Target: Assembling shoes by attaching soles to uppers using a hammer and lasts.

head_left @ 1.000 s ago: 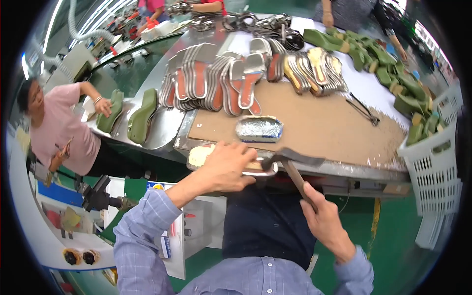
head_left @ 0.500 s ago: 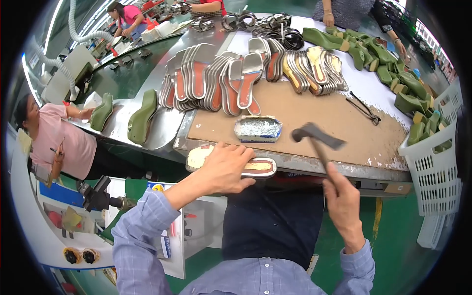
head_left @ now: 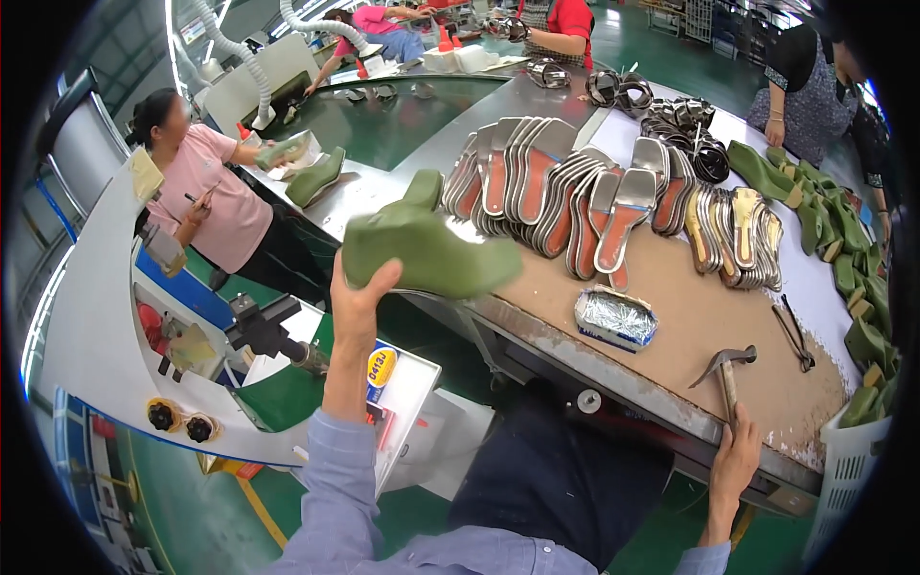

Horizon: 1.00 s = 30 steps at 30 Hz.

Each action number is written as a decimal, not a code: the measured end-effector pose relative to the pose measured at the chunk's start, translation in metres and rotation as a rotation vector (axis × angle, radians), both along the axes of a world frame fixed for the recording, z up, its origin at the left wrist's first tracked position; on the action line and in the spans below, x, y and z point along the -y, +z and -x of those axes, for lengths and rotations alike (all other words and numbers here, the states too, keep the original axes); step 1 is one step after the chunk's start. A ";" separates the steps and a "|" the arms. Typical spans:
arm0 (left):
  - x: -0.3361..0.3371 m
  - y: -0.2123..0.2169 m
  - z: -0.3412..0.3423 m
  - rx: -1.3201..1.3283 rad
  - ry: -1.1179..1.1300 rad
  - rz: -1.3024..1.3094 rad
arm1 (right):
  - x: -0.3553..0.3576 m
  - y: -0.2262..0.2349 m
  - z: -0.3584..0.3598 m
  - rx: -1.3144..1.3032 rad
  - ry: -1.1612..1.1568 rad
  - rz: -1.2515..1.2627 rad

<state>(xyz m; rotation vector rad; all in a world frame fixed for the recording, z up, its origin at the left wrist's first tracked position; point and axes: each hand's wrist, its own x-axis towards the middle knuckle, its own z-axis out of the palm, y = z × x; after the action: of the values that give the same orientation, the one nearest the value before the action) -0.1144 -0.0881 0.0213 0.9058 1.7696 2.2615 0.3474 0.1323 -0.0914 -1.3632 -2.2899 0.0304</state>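
Observation:
My left hand (head_left: pixel 355 311) grips a green shoe last (head_left: pixel 417 251) by one end and holds it up left of the bench, slightly smeared by motion. Its sole side is hidden. Just behind, a second green last (head_left: pixel 423 188) stands on the metal surface, partly covered by the held one. My right hand (head_left: pixel 736 454) is closed around the wooden handle of a hammer (head_left: pixel 730 368), whose head is low over the brown board near the front edge. Between the hands, on the board, is a small box of nails (head_left: pixel 616 320).
Stacked insoles (head_left: pixel 541 187) and yellowish ones (head_left: pixel 733 240) line the board's back. Pincers (head_left: pixel 795 335) lie right. Green lasts (head_left: pixel 834 220) are heaped far right above a white basket (head_left: pixel 853 470). A co-worker in pink (head_left: pixel 225 182) holds a last at left; other people stand behind.
My left hand has left the bench edge, where it pressed on a sole-up last, and now holds a last raised at left. The hammer has come down at right. The view has swung left.

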 end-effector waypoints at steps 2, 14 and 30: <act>0.024 -0.052 0.030 -0.021 0.205 0.266 | -0.003 0.002 0.006 -0.012 0.004 0.009; -0.004 -0.104 0.140 -0.461 0.690 0.507 | -0.009 0.014 0.006 0.052 0.022 0.027; -0.005 -0.141 0.399 -0.463 1.238 0.820 | -0.004 0.006 0.012 0.218 -0.062 0.009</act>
<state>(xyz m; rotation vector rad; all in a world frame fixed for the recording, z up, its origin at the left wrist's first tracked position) -0.5138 -0.0828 -0.1194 0.0793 3.7279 1.2378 0.3354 0.1359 -0.0851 -1.5066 -2.4240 -0.1346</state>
